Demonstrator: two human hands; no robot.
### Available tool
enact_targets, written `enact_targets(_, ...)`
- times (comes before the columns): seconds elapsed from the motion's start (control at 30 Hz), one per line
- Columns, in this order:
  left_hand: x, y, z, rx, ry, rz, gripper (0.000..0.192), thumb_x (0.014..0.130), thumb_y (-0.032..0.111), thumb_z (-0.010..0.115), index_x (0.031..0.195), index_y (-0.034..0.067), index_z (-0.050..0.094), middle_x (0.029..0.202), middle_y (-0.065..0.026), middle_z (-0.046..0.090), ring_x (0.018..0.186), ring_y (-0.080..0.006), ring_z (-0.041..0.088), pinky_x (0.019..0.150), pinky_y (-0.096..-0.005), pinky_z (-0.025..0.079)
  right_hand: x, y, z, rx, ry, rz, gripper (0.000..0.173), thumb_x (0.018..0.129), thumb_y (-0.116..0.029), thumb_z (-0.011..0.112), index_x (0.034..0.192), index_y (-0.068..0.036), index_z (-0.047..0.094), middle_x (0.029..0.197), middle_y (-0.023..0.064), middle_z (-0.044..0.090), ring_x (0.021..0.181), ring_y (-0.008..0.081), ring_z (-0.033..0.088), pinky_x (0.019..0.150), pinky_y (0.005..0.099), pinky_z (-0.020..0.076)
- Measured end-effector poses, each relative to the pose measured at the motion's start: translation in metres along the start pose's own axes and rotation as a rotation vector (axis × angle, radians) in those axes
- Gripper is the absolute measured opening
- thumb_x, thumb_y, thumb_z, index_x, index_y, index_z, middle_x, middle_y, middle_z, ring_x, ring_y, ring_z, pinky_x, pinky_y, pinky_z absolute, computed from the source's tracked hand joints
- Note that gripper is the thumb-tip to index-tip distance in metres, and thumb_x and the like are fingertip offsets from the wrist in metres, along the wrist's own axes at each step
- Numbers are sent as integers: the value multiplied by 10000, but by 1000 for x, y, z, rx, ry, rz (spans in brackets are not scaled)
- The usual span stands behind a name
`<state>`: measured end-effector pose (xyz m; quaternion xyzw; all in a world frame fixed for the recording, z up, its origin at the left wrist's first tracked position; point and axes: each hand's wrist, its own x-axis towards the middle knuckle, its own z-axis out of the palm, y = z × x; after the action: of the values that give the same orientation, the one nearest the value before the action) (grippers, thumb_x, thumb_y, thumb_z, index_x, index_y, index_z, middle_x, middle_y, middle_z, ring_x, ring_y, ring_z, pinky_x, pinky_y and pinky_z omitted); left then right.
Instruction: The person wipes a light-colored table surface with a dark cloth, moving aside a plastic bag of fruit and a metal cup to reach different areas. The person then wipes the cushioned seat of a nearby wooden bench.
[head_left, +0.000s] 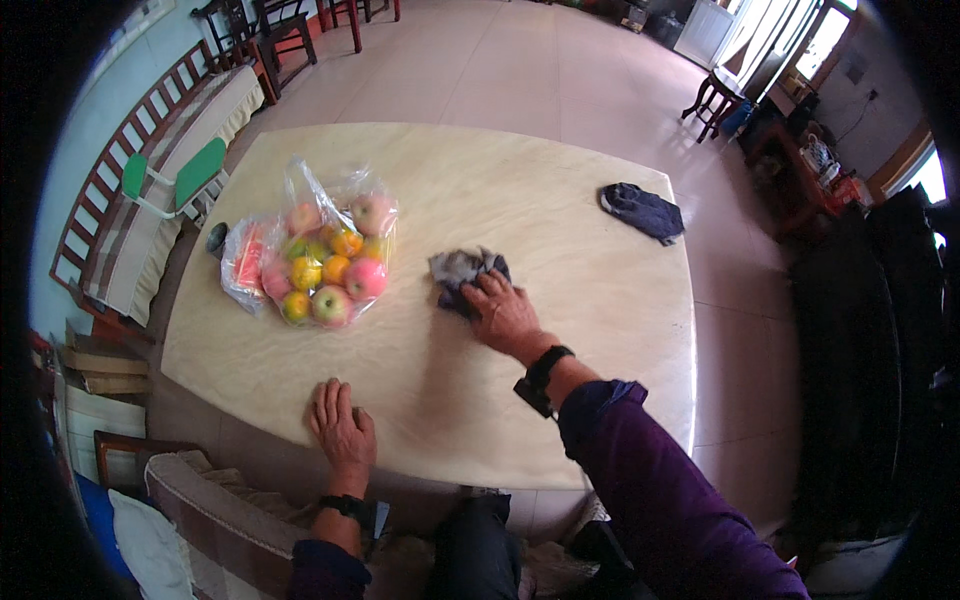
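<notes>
My right hand (504, 315) presses a crumpled grey and dark blue cloth (469, 279) against the pale, marble-patterned tabletop (510, 187). Its fingers curl over the cloth's near right side. At the table's near edge, my left hand (343, 431) lies flat, holding nothing, its thumb apart from the fingers. Left of the cloth sits a clear plastic bag (319, 199) with several apples (331, 306) and orange-green citrus fruits (306, 273) inside. A second dark cloth (642, 212), folded and rumpled, rests near the far right corner.
Beside the fruit is another plastic bag (246, 262) with a red packet, and a small dark cup-like object (217, 239) near the left edge. A slatted wooden bench (150, 165) and a green-topped folding seat (201, 174) stand left. A dark stool (721, 94) stands far right.
</notes>
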<state>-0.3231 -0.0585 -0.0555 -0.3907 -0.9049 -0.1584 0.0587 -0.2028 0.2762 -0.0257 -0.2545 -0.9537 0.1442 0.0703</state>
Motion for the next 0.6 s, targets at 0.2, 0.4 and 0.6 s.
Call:
enact_targets(0.2, 2, 0, -8, 11, -32, 20, 476, 953, 129, 550, 1408, -13, 532, 1541, -166, 489, 1500, -368, 356, 1230, -556, 236, 64, 87, -13, -40, 119, 101, 516, 863, -247, 634, 1373, -185, 589, 1464, 135, 548, 1402, 335, 471, 1066, 544, 469)
enact_targets(0.4, 2, -1, -2, -7, -3, 2, 506, 928, 135, 567, 1414, -1, 541, 1542, -168, 495, 1493, -368, 373, 1230, -555, 239, 19, 222, -59, -87, 147, 379, 599, 917, -315, 626, 1488, -185, 501, 1514, 143, 513, 1415, 360, 462, 1079, 571, 462)
enact_targets(0.6, 0, 3, -7, -28, 9, -10, 496, 924, 129, 576, 1406, 13, 557, 1537, -157, 505, 1486, -356, 389, 1227, -545, 249, -75, 274, -74, -142, 206, 555, 581, 934, -289, 619, 1473, -107, 499, 1469, 173, 537, 1370, 386, 496, 1086, 533, 464)
